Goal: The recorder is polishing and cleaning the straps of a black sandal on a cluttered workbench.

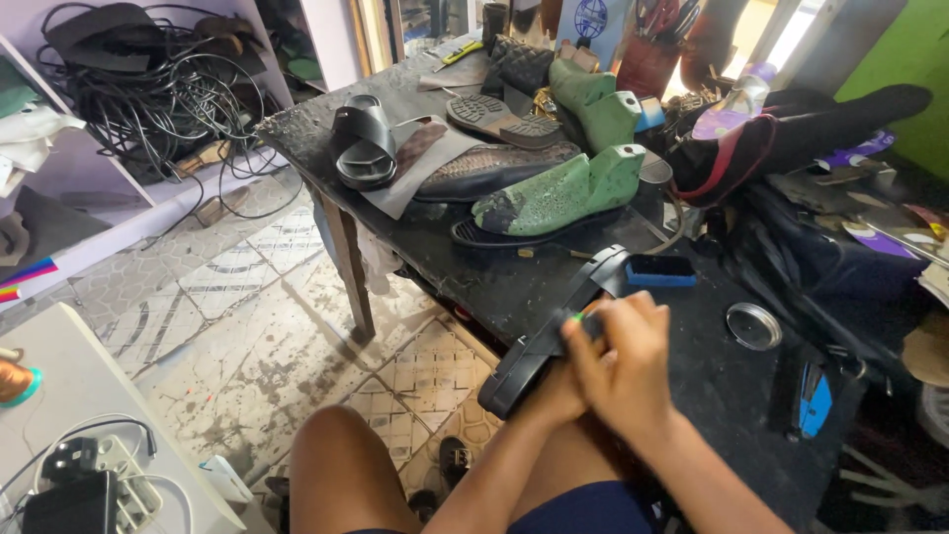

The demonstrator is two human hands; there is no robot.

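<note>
Now, hands: right hand (623,361) over left hand (554,391), both clamped on the black sandal (554,331) (braced at bench (494,287) edge, lower centre).
Upper centre: green shoe lasts (559,193).

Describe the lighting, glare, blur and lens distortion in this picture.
Head view: daylight blows out the doorway at the upper right and puts a dull sheen on the dark workbench; the wide lens bows the edges, so the shelf at left leans; the green shoe last is sharp, while the right hand, laid over the left hand on the black sandal, is slightly soft.
</note>
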